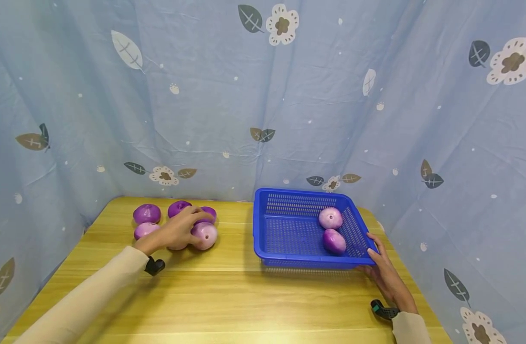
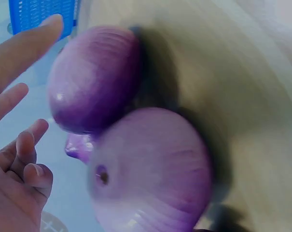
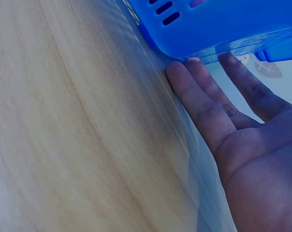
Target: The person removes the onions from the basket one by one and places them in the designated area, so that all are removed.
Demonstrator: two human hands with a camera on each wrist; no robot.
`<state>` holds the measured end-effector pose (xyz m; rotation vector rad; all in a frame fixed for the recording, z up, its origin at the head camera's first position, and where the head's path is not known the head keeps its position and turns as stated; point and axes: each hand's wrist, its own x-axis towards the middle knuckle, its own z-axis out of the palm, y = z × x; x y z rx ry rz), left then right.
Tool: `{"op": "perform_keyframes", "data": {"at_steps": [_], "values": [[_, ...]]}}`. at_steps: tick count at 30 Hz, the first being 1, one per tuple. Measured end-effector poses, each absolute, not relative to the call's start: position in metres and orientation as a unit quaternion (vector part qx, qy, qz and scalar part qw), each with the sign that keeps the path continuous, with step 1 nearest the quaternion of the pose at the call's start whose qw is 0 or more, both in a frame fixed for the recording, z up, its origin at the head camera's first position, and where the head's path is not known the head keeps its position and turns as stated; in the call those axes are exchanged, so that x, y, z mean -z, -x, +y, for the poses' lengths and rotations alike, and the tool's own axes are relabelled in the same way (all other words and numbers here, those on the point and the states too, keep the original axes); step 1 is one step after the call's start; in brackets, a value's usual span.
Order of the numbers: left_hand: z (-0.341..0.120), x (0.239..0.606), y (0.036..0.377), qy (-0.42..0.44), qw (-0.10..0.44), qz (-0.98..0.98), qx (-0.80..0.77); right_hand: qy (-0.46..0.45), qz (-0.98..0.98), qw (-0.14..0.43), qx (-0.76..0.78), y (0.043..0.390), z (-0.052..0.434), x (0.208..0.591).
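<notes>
My left hand (image 1: pixel 183 229) reaches over a group of purple onions on the table, its fingers spread around the pale onion (image 1: pixel 205 235) at the group's right front. In the left wrist view the fingers (image 2: pixel 20 55) are apart from the two nearest onions, a darker onion (image 2: pixel 95 79) and a paler onion (image 2: pixel 150 169). Over on the right, my right hand (image 1: pixel 387 272) holds the front right corner of a blue plastic basket (image 1: pixel 314 260). Its fingers (image 3: pixel 199 104) touch the basket's lower edge from below. Inside the basket lie a pale onion (image 1: pixel 330 218) and a darker onion (image 1: pixel 334 241).
More onions sit around the left hand, among them a purple onion (image 1: pixel 146 213) at the back left and a pinkish onion (image 1: pixel 145 230) before it. All stand on a wooden table (image 1: pixel 228 301). A patterned blue curtain (image 1: pixel 211 119) hangs behind and at both sides.
</notes>
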<state>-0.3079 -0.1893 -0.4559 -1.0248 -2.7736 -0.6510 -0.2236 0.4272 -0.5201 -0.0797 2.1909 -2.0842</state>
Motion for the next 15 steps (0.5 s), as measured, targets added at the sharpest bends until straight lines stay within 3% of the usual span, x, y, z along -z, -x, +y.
{"op": "perform_keyframes", "data": {"at_steps": [15], "values": [[-0.132, 0.431, 0.328, 0.375, 0.079, -0.881, 0.278, 0.032, 0.715, 0.060, 0.696, 0.224, 0.429, 0.522]]}}
